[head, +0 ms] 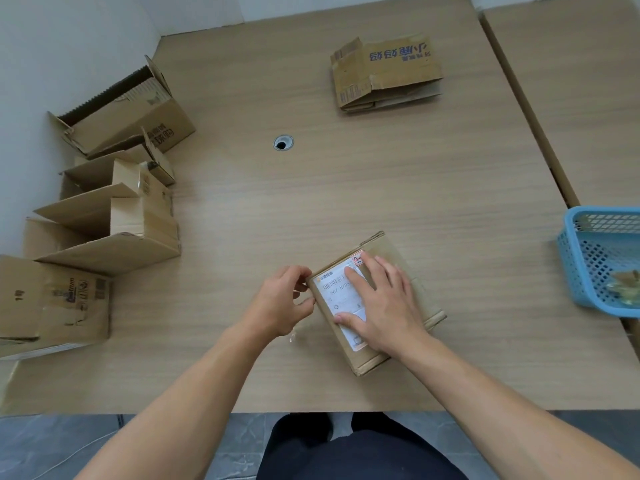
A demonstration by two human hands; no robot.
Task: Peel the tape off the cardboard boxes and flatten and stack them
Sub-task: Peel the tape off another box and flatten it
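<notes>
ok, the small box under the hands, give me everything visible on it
The small cardboard box is brown, closed and low, lying flat and skewed on the wooden table near its front edge. A white shipping label with a barcode and an orange corner covers much of its top. The right hand presses flat on it; the left hand pinches its left edge.
</notes>
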